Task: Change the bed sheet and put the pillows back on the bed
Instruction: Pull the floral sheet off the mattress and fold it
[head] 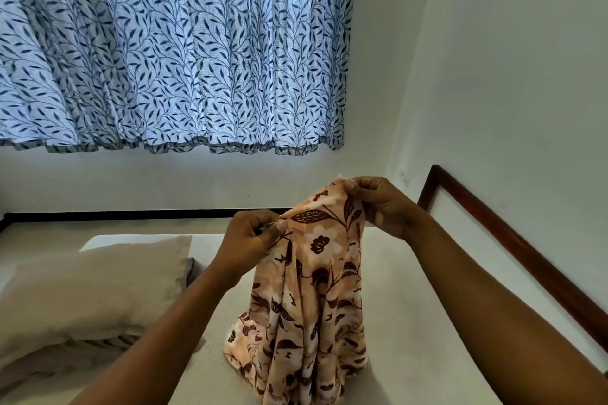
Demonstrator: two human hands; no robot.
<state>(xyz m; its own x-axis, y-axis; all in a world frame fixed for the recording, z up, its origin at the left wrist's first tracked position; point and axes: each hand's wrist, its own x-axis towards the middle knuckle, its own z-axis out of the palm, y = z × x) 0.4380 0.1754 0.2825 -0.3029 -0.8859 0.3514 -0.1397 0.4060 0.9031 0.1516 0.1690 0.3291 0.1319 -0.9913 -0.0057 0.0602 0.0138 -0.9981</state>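
There are two hands and one sheet. The sheet (312,306) is peach with dark brown flowers and leaves. It hangs down in folds from the hands, and its bottom rests on the white mattress (411,306), near the middle.

The left hand (250,237) has its fingers curled tight and pinches the top edge of the sheet. The right hand (378,204) pinches a top corner with curled fingers too. It is a little higher than the left hand.

One big beige pillow (92,286) lies on the left side of the mattress. A bit of striped cloth (108,342) peeks out under it. I cannot tell how many more pillows are below.

One blue curtain (171,43) with dark leaves hangs on the wall behind. One dark wooden headboard (493,223) stands on the right.
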